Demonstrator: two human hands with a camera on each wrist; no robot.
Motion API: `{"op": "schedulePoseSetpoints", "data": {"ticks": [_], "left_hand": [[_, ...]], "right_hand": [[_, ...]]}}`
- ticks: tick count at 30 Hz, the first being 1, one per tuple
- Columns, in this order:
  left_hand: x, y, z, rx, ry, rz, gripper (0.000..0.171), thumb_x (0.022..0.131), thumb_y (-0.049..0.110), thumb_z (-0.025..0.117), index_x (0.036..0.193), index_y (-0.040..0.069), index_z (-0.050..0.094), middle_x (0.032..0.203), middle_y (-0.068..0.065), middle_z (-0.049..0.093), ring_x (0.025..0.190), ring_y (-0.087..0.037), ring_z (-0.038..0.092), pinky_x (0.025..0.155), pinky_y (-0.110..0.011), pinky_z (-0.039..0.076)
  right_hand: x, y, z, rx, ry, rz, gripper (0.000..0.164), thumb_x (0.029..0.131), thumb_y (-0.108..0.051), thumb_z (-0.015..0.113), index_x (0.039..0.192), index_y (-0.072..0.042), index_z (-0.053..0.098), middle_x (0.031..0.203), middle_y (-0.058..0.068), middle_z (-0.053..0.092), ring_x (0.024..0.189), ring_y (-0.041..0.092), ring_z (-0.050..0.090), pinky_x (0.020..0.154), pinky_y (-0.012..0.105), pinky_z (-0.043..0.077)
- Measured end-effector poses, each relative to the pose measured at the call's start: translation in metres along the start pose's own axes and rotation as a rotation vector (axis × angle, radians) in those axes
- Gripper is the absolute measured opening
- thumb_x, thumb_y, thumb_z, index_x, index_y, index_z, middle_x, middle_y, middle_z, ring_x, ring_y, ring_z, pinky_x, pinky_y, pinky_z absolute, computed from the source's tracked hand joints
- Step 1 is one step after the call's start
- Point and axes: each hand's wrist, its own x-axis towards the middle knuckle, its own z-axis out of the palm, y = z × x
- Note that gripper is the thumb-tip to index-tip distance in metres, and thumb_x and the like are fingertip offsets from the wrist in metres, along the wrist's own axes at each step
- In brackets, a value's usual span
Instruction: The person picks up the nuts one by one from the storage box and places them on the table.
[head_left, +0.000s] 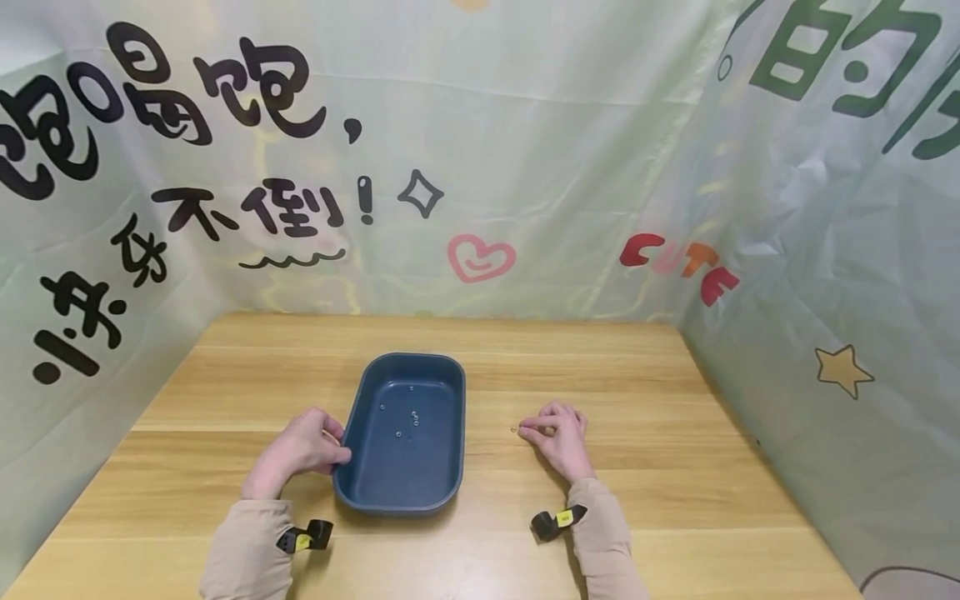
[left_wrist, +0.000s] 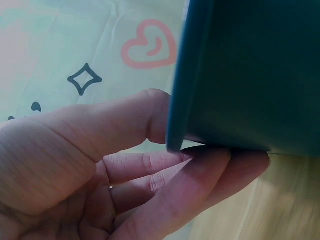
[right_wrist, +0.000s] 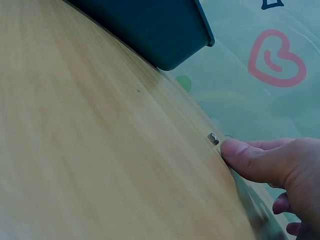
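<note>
A dark blue rectangular tray (head_left: 454, 467) sits on the wooden table, with several small metal nuts (head_left: 398, 434) scattered over its bottom. My left hand (head_left: 313, 442) grips the tray's left rim; the left wrist view shows the thumb (left_wrist: 125, 117) at the rim and the other fingers against the outer wall and underside. To the right of the tray, my right hand (head_left: 558, 433) is low over the table. Its thumb and forefinger come together right beside a small metal nut (right_wrist: 213, 138), which shows just ahead of the thumb tip. The remaining right fingers are bent back.
The wooden table (head_left: 675, 500) carries the tray, with printed cloth (head_left: 555, 200) hanging along its back and sides. Small black cameras are strapped to both beige sleeves (head_left: 603, 533).
</note>
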Motion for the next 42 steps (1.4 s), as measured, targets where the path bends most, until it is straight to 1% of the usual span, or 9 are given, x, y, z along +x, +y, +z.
{"op": "schedulePoseSetpoints", "data": {"ticks": [10, 15, 21, 34, 42], "left_hand": [[0.001, -0.0008, 0.0014, 0.002, -0.005, -0.005, 0.031, 0.065, -0.001, 0.065, 0.093, -0.012, 0.056, 0.082, -0.017, 0.06, 0.056, -0.015, 0.061, 0.055, -0.029, 0.057], [0.0009, -0.0004, 0.001, 0.029, 0.0, -0.004, 0.032, 0.065, 0.0, 0.065, 0.093, -0.011, 0.056, 0.084, -0.018, 0.06, 0.055, -0.015, 0.061, 0.055, -0.028, 0.057], [0.0016, -0.0003, 0.0009, 0.016, -0.003, -0.002, 0.031, 0.065, -0.001, 0.065, 0.093, -0.011, 0.056, 0.084, -0.018, 0.06, 0.057, -0.016, 0.062, 0.056, -0.03, 0.058], [0.0019, -0.0003, 0.0, 0.023, -0.003, 0.004, 0.03, 0.065, 0.0, 0.065, 0.092, -0.011, 0.056, 0.085, -0.019, 0.06, 0.056, -0.017, 0.062, 0.055, -0.029, 0.057], [0.002, -0.002, -0.0003, 0.025, -0.004, 0.004, 0.031, 0.065, -0.001, 0.066, 0.092, -0.011, 0.056, 0.086, -0.019, 0.06, 0.056, -0.017, 0.062, 0.056, -0.03, 0.057]], "right_hand": [[-0.0025, -0.0023, -0.0024, -0.001, -0.019, 0.007, 0.01, 0.068, -0.021, 0.074, 0.077, -0.017, 0.072, 0.076, -0.002, 0.053, 0.084, 0.016, 0.044, 0.1, 0.05, 0.013], [-0.0036, -0.0019, -0.0028, -0.015, -0.011, -0.015, 0.011, 0.068, -0.022, 0.074, 0.078, -0.017, 0.072, 0.075, -0.002, 0.054, 0.082, 0.016, 0.044, 0.1, 0.05, 0.014], [-0.004, -0.0012, -0.0026, -0.034, 0.004, -0.033, 0.011, 0.068, -0.021, 0.074, 0.078, -0.017, 0.073, 0.073, -0.003, 0.054, 0.081, 0.015, 0.044, 0.099, 0.051, 0.016], [-0.0035, -0.002, -0.0029, -0.043, 0.001, -0.036, 0.011, 0.069, -0.02, 0.074, 0.08, -0.017, 0.073, 0.073, -0.005, 0.056, 0.08, 0.014, 0.044, 0.098, 0.052, 0.016], [-0.0024, -0.0022, -0.0023, -0.041, -0.015, -0.023, 0.011, 0.07, -0.021, 0.073, 0.081, -0.019, 0.072, 0.073, -0.006, 0.056, 0.081, 0.013, 0.045, 0.098, 0.052, 0.015]]}}
